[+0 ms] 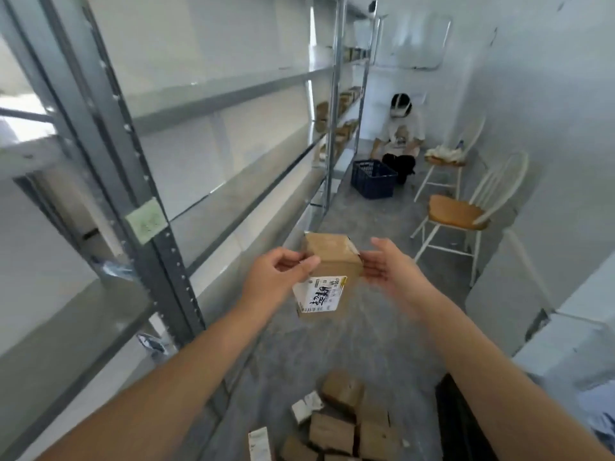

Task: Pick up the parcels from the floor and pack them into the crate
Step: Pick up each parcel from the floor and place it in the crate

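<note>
A brown cardboard parcel (329,264) with a white shipping label is held up in front of me at chest height. My left hand (278,277) grips its left side with curled fingers and thumb. My right hand (386,267) lies flat against its right side, fingers straight. Several more brown and white parcels (339,424) lie on the grey floor below. A dark crate edge (456,417) shows at the bottom right, partly hidden by my right forearm.
Grey metal shelving (159,181) runs along the left. Two white chairs (466,211) stand at the right wall. Further down the aisle a person (401,134) crouches beside a blue crate (372,178).
</note>
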A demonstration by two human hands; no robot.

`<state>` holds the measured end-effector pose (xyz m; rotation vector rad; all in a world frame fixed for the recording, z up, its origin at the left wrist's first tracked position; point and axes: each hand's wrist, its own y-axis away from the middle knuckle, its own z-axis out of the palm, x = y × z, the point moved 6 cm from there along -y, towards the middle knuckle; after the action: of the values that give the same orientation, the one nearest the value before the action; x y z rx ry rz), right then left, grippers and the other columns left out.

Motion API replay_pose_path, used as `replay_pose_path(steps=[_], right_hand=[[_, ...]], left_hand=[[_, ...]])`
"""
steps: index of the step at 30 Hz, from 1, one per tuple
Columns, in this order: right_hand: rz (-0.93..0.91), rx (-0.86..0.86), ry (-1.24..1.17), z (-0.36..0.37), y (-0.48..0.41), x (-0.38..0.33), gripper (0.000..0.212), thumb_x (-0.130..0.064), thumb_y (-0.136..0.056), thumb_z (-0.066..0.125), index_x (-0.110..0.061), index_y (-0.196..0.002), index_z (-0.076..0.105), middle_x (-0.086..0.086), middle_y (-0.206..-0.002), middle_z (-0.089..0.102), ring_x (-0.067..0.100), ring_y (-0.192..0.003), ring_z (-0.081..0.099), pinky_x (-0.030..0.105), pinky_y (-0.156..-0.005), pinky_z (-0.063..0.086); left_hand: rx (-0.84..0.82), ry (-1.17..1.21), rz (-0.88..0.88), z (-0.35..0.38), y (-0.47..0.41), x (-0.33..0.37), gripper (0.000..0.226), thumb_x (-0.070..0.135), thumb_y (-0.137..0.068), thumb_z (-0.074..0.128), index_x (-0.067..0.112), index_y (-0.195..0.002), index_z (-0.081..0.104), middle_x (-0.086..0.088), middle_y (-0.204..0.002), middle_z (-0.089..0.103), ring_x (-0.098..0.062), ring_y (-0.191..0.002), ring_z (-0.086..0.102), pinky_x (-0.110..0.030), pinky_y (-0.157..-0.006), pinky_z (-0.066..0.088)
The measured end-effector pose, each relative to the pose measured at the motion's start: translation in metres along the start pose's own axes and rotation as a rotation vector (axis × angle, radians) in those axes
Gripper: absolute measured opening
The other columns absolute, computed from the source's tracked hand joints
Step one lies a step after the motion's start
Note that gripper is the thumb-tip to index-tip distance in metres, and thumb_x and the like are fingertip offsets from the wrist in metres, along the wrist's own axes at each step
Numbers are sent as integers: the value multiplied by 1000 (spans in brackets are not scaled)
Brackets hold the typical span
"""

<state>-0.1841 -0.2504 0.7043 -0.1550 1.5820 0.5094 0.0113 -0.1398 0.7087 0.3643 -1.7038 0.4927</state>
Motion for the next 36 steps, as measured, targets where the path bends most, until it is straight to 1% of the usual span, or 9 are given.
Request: replay_pose_path(steps=[5, 8, 11, 13, 18, 21, 26, 30, 36], right_hand=[[-176, -327, -88, 64, 69, -60, 41, -37, -100, 43, -10, -117, 69, 7, -112, 73, 21, -109, 66, 33, -97, 47], [-208, -559, -73, 115, 122, -73, 33, -33, -98, 49, -16, -117, 71, 2, -105, 72, 17, -104, 65, 32, -86, 49], [-230, -790, 25, 178, 182, -73, 33, -34, -101, 43, -26, -121, 69, -4, -101, 72, 14, -95, 63, 30, -76, 47], [-224, -940, 62, 223, 231, -71, 33, -36, -101, 43, -34, -124, 66, -3, -100, 71, 20, -89, 59, 30, -72, 45], [-223, -1299, 146, 348, 401, -61, 31, -46, -100, 42, -48, -122, 63, -6, -109, 73, 12, -91, 67, 30, -77, 49], [-164, -1454, 167, 420, 515, -33, 34, -47, -100, 39, -45, -106, 73, -5, -99, 75, 13, -87, 65, 32, -80, 49], [25, -1718, 146, 507, 726, 45, 43, -42, -103, 35, -22, -124, 66, 9, -119, 70, 25, -112, 64, 45, -99, 47], [158, -1890, 185, 536, 889, 123, 44, -40, -103, 33, -18, -124, 64, 10, -121, 69, 25, -110, 64, 40, -90, 47], [304, -2088, 285, 534, 1043, 213, 46, -37, -105, 29, -14, -115, 68, 10, -109, 73, 20, -95, 69, 35, -77, 55]], left_hand=[[369, 155, 39, -68, 81, 79, 47, 45, -80, 72, -1, -87, 66, -14, -88, 73, -19, -80, 69, -25, -79, 57], [553, 154, 36, -113, 148, 102, 54, 46, -83, 68, -8, -89, 62, -17, -88, 73, -13, -72, 69, -15, -66, 55], [742, 100, 71, -167, 228, 128, 43, 44, -82, 71, 4, -72, 58, -7, -68, 67, -11, -64, 65, -30, -77, 59], [858, 67, 62, -208, 288, 139, 46, 46, -83, 70, 2, -78, 59, -2, -65, 64, -6, -60, 63, -30, -77, 58], [1173, 112, 29, -310, 471, 155, 56, 51, -91, 58, -5, -92, 64, -13, -80, 71, -16, -70, 70, -26, -72, 59], [1399, 42, 35, -360, 603, 162, 33, 32, -96, 57, 0, -92, 65, -10, -83, 71, -20, -76, 68, -21, -69, 57], [1630, -117, -42, -399, 834, 164, 10, 24, -94, 62, 14, -97, 65, -2, -98, 72, -19, -94, 67, -32, -85, 56], [1802, -109, -84, -396, 1004, 155, 16, 26, -90, 67, 14, -100, 61, -3, -100, 68, -20, -98, 67, -35, -88, 56], [1966, 78, -141, -372, 1162, 122, 52, 32, -88, 67, 13, -130, 45, -14, -122, 63, -25, -107, 65, -44, -90, 57]])
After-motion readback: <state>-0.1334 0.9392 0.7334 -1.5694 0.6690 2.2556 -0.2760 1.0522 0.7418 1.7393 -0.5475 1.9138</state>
